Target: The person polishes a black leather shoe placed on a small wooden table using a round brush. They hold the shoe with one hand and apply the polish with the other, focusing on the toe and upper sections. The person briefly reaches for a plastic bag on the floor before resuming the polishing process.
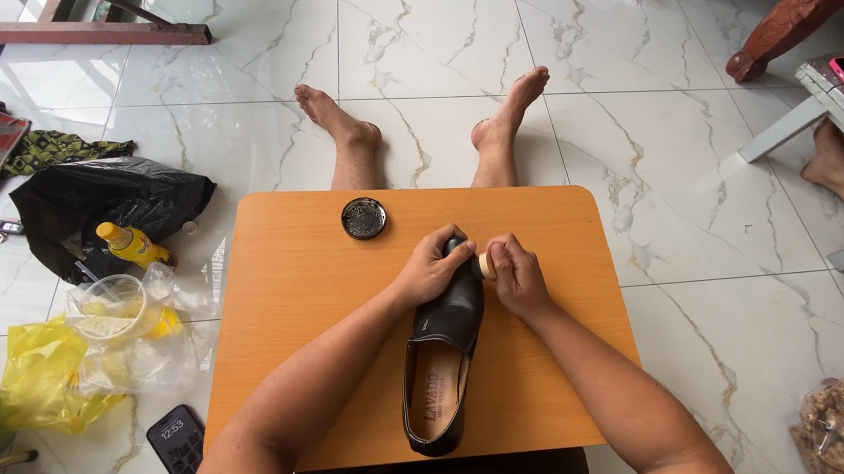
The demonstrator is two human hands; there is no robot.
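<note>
Now both hands' grip closes on the black shoe's (447, 340) toe.

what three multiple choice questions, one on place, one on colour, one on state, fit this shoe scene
1. Where does the small round tin lie?
A. on the floor
B. on the table, beyond the shoe
C. inside the shoe

2. What colour is the shoe?
A. black
B. white
C. red

3. What is the left hand doing?
A. resting flat on the floor
B. holding the phone
C. gripping the toe of the shoe

Answers:
1. B, the tin sits on the orange table near its far edge.
2. A, the leather upper is black.
3. C, its fingers wrap the toe while the right hand holds a small pale brush against it.
</note>
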